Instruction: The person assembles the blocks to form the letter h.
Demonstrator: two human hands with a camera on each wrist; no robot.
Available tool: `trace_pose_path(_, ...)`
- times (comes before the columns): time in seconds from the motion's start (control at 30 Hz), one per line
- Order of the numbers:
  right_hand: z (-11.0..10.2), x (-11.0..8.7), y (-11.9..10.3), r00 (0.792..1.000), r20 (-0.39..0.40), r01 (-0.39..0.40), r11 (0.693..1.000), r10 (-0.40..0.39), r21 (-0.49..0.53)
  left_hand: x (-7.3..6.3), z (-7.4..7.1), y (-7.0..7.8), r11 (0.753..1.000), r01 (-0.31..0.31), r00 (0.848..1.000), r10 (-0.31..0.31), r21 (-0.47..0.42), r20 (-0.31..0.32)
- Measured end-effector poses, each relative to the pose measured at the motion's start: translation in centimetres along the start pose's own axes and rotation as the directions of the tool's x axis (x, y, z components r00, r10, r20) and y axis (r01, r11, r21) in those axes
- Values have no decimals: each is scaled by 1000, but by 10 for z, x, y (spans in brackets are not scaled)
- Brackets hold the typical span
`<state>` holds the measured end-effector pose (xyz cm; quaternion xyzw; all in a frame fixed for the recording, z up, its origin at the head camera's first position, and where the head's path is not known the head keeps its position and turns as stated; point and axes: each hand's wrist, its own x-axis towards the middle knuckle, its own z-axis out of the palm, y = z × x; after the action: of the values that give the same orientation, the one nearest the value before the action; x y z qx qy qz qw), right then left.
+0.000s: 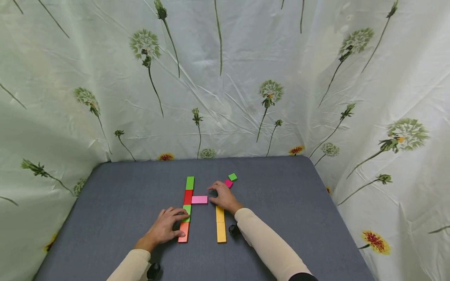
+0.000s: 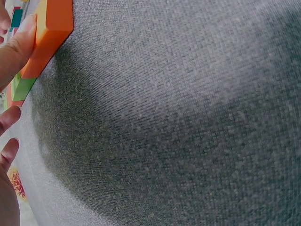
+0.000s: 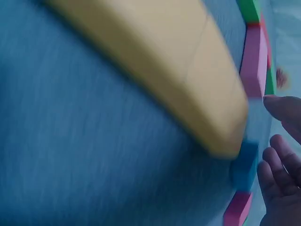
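Note:
A column of blocks runs away from me: an orange block (image 1: 183, 234), a green block (image 1: 187, 210), a red block (image 1: 188, 197) and another green block (image 1: 190, 183). My left hand (image 1: 165, 226) lies over its near end, thumb touching the orange block and fingers by the nearer green one. A pink block (image 1: 199, 200) juts right from the red block. My right hand (image 1: 225, 197) hovers beyond two yellow blocks (image 1: 220, 224), its thumb and fingers apart with nothing between them. Beneath it, a blue block (image 3: 244, 165) shows in the right wrist view, mostly hidden in the head view.
Past the right hand lie a small magenta block (image 1: 228, 183) and a small green block (image 1: 233, 177). The dark grey table (image 1: 281, 218) backs onto a white curtain (image 1: 232, 97) printed with dandelions. A dark wrist camera (image 1: 234, 230) sits under the right sleeve.

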<state>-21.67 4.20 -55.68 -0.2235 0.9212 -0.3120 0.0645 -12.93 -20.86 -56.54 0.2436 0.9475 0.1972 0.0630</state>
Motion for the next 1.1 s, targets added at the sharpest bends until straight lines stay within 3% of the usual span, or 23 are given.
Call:
trace_pose_path(0.13, -9, -3, 12, 1000, -8, 25, 998, -26, -53, 0, 1, -1, 1000, -9, 1000, 9, 2, -7)
trace_pose_path(0.3, -15, -4, 22, 997, 60, 45, 995, -39, -93, -2, 1, -1, 1000, -16, 1000, 16, 4, -8)
trace_pose_path(0.53, -16, -3, 27, 997, 82, 19, 996, -11, -88, -2, 0, 1, 999, -29, 999, 30, 19, -27)
trace_pose_path(0.8, -18, -3, 34, 997, 63, 53, 996, -49, -66, -1, -1, 2, 1000, -12, 1000, 12, 9, -2)
trace_pose_path(1.1, -18, -2, 33, 998, 66, -11, 1000, 13, -29, -1, -1, 1, 1000, -21, 1000, 21, 4, -9)
